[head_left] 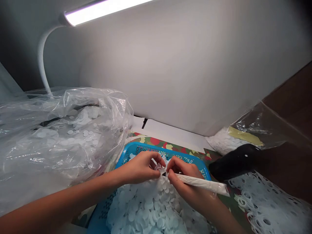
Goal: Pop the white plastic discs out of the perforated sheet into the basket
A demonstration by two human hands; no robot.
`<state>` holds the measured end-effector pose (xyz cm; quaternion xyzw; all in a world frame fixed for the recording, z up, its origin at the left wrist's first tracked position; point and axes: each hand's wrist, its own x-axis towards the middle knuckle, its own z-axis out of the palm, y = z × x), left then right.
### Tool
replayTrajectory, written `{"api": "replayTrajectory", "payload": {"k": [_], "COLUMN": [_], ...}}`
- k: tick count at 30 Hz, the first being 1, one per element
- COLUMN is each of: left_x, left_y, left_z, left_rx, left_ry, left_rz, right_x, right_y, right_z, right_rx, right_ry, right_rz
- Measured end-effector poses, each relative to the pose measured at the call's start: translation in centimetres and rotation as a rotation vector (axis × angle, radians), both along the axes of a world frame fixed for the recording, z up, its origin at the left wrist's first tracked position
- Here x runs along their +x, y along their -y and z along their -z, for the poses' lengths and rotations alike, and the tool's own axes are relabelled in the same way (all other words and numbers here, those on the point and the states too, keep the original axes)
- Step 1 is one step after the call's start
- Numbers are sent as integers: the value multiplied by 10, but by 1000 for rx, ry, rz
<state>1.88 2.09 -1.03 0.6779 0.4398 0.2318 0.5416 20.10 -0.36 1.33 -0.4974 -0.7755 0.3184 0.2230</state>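
Observation:
My left hand (pixel 142 167) is closed, thumb and fingers pinching a small translucent white ring-like piece (pixel 158 167). In my right hand (pixel 184 174) lies a slim tool with a white wrapped handle (pixel 203 183); its small dark tip points at the piece in my left fingers. Both hands nearly touch above a blue plastic basket (pixel 126 150) with perforated sides. Many thin white discs (pixel 148 204) are heaped in the basket under my hands. My fingers partly hide the held piece, so its exact shape is unclear.
A large clear plastic bag (pixel 107 100) with white discs stands at left, beneath a lit lamp (pixel 107 11). A black rounded object (pixel 235 161) is right of the basket, near many white rings (pixel 265 201) and a bag of white bits (pixel 224 141). A wall (pixel 170 71) rises behind.

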Motion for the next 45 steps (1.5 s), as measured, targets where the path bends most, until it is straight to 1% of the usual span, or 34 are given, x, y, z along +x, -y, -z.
{"api": "replayTrajectory", "payload": {"k": [8,12,19,24,27,30,32,34,40,45], "left_x": [0,1,3,4,4,4,4,4,3,3], "left_y": [0,0,2,3,2,1,0,1,2,1], "left_z": [-2,-3,-7,-8,-7,-7,-7,-8,-10,-8], "left_rx": [2,12,37,41,55,66,73,78,67,58], "left_ry": [-1,20,105,144,146,171,215,263,319,313], "left_rz": [4,6,-4,-9,-40,-122,-174,-206,-205,-175], "right_x": [1,2,2,3,2,0,-1,-2,0,4], "right_y": [2,4,6,5,5,5,5,5,8,4], "right_z": [0,2,1,0,-2,-3,-2,-2,-2,-4], "right_rx": [-14,6,-2,-15,50,169,227,249,257,265], "right_ry": [4,-11,-36,-55,-21,12,-6,-39,-23,-54], "right_rz": [-11,-44,-113,-160,-120,-48,-36,-48,-64,16]}}
